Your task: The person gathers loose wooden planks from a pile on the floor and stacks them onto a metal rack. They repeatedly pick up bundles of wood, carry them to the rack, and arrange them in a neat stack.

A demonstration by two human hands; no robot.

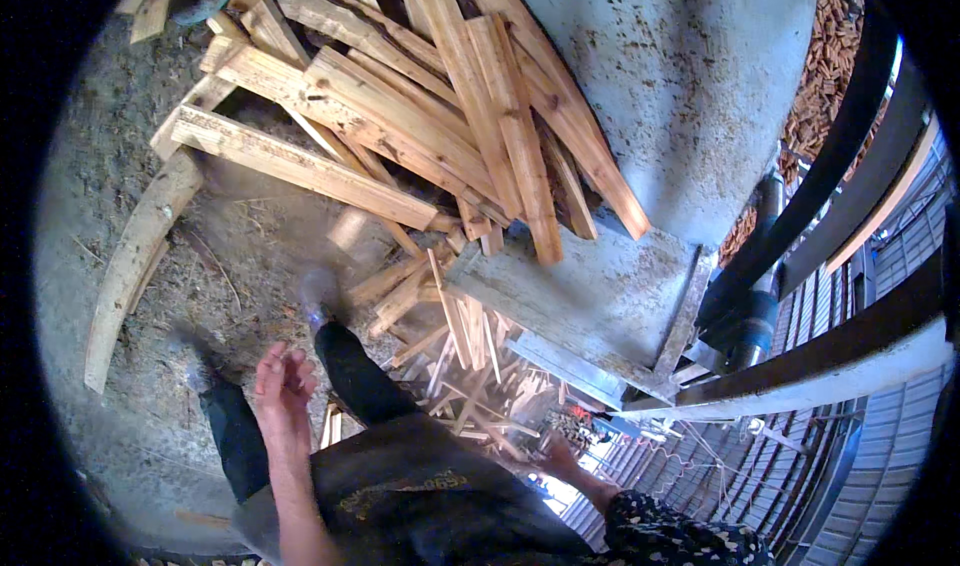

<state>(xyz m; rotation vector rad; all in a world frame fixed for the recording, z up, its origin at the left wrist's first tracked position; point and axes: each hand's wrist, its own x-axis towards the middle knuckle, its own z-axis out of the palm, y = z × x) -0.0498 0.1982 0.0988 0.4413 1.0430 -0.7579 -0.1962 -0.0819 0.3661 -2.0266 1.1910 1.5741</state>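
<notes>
My left hand (284,381) hangs above the floor in front of my dark apron (400,476). Its fingers are loosely bent and apart, with nothing seen between them. Off to the right, my right hand (561,459) reaches out beside a heap of thin wood offcuts (470,331). Its fingers are small and smeared, so I cannot make out whether they hold anything. Ahead of me lies a large pile of rough boards (400,131), stacked crosswise. One board (300,171) sticks out from it to the left.
A dirty pale metal table (680,86) stands right of the boards, with a lower metal ledge (590,296). Dark curved machine beams (850,166) rise at the far right. Wood blocks (822,86) are heaped behind. A curved slab (140,256) lies on the dusty floor (90,196).
</notes>
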